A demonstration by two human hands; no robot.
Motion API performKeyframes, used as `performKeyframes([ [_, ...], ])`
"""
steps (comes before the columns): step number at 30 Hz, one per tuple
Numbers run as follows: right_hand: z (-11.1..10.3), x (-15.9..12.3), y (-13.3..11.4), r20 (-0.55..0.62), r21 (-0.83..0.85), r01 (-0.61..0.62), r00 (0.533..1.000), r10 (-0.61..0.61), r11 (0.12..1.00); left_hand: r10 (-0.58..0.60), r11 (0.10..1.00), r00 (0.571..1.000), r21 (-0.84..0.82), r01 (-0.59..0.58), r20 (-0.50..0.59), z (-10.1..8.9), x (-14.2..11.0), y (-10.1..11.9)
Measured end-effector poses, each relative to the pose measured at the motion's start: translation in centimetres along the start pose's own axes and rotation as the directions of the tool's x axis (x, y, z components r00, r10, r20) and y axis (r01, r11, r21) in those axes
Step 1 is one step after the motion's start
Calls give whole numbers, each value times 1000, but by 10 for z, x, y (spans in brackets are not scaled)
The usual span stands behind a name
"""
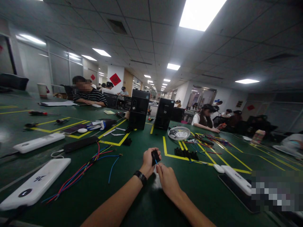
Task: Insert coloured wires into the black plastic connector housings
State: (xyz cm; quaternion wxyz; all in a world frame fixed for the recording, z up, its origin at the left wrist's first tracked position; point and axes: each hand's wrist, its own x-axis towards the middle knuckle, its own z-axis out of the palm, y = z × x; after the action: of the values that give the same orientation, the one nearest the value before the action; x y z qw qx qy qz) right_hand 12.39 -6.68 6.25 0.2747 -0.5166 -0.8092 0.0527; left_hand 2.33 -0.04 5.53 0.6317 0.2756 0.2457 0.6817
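Over the near middle of the green table, my left hand is closed around a small black block-like part. A thin blue piece, which looks like a wire, meets the face of that part. My right hand is closed in a pinch at the blue piece's near end, just below the black part. Whether the blue piece is inside the part or only touching it, I cannot tell. To the left lies a bundle of red and blue wires, with a single blue wire beside it.
Two black boxes stand beyond my hands. A round white basket, black parts and loose wires are at right. White power banks lie on both sides. A red-handled screwdriver is far left. Other people sit across the table.
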Motion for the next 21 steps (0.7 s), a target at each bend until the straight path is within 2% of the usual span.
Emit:
performKeyframes([
  [5, -12, 4, -3, -95, 95, 35, 995, -26, 995, 62, 995, 998, 80, -61, -2, -2, 2, -2],
  [7, -8, 2, 2, -62, 87, 17, 998, -11, 996, 46, 998, 999, 41, -45, -25, -1, 5, -1],
  [10, 6, -3, 12, 63, -6, -15, 998, 15, 1000, 1, 993, 996, -121, -13, -93, -3, 12, 9],
  [13, 13, -3, 17, 81, -8, -33, 996, 33, 999, 78, 988, 987, -120, -95, -140, -15, 19, 22],
  [14, 11, -2, 17, 55, 16, -34, 998, 33, 999, 109, 991, 983, -56, -119, -149, -21, 21, 24],
  [16, 6, 2, 17, 2, 45, -31, 1000, 31, 999, 146, 975, 980, 189, -119, -137, -32, 26, 23],
  [19, -1, 6, 22, 6, -24, -52, 999, 52, 998, 130, 855, 988, 514, -68, -86, -44, 39, 13],
  [21, -1, 6, 29, 63, -107, -68, 995, 75, 992, 130, 781, 990, 621, -70, -51, -48, 54, 10],
])
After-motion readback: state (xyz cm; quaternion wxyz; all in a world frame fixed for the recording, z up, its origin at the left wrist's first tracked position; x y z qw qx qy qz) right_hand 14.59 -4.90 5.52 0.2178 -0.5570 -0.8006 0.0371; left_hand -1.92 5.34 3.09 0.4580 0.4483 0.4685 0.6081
